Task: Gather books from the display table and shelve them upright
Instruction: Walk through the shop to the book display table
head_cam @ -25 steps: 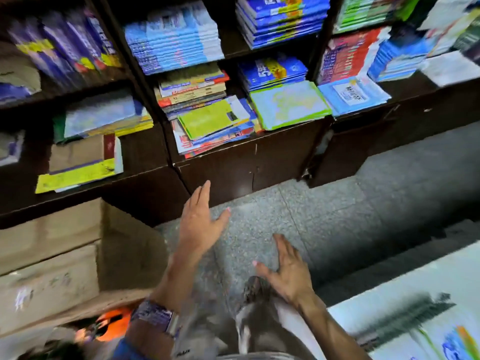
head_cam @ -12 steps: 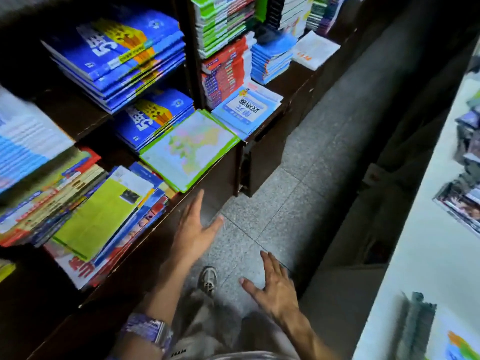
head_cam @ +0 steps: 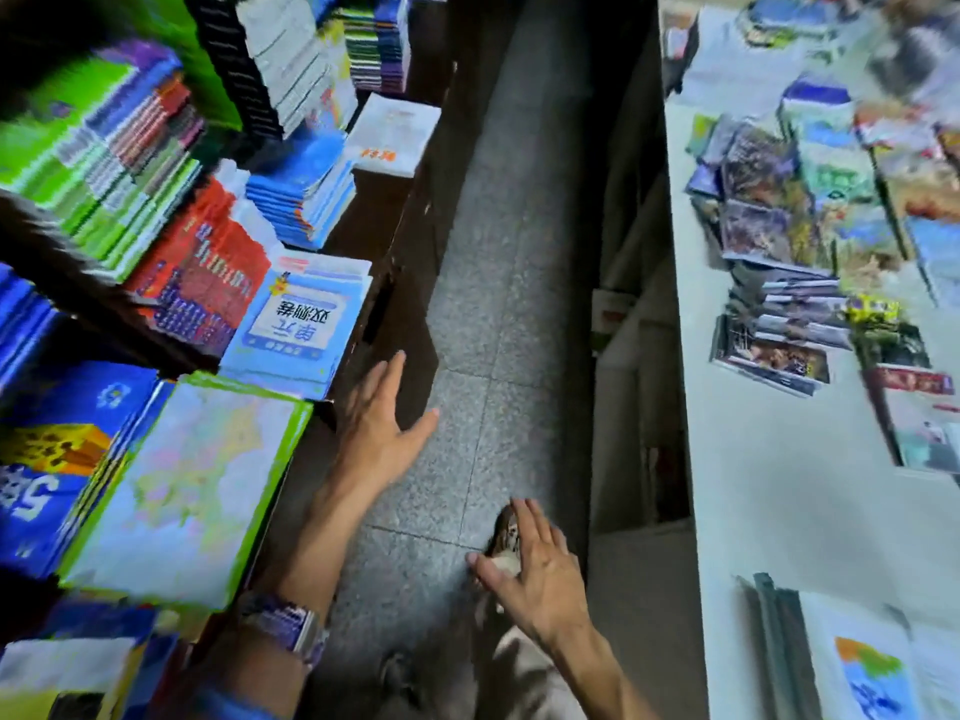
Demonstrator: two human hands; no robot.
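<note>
A white display table [head_cam: 769,485] runs down the right side, with several books [head_cam: 779,324] lying flat on it in loose piles. Dark wooden shelves [head_cam: 405,252] fill the left, packed with flat stacks of workbooks [head_cam: 296,324]. My left hand [head_cam: 382,423] hangs empty over the aisle beside the shelf edge, fingers straight and spread. My right hand [head_cam: 535,574] is lower, above my knee, fingers straight, holding nothing. Both hands are well apart from the table's books.
A grey speckled tile floor [head_cam: 498,252] forms a narrow aisle between shelves and table. A map-covered book with green edges [head_cam: 192,485] overhangs the lower shelf at the near left. More books [head_cam: 852,662] lie at the table's near end.
The view has swung right, from the shelves toward the aisle and the display table. More of the table and its books shows. Both hands stay empty and spread.
</note>
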